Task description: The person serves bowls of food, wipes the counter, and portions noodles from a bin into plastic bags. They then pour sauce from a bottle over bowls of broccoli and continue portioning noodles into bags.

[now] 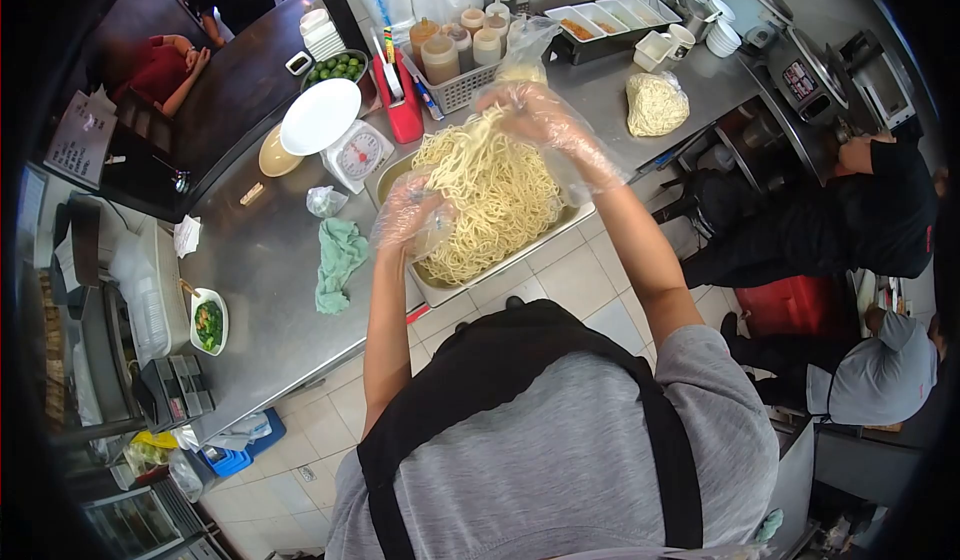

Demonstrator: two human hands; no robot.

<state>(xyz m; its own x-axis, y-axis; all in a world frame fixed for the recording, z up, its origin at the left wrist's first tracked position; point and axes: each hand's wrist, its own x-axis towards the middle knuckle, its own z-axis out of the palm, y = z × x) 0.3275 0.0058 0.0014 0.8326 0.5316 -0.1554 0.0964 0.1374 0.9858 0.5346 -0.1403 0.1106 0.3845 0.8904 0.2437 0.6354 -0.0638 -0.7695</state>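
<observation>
While noodles (490,185) are gripped aloft by the gloved right hand (545,120) and pinched by the left hand (408,218) above the tray (520,251) on the worktop (265,260), loose strands could be dropped onto the floor (590,280) if pulled sideways.

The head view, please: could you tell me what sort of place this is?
Probably a restaurant kitchen: a steel counter, a tray of noodles, a kitchen scale and sauce bottles in a basket.

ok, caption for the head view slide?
Clear-plastic-gloved left hand and right hand lift pale yellow noodles from a rectangular metal tray.
</observation>
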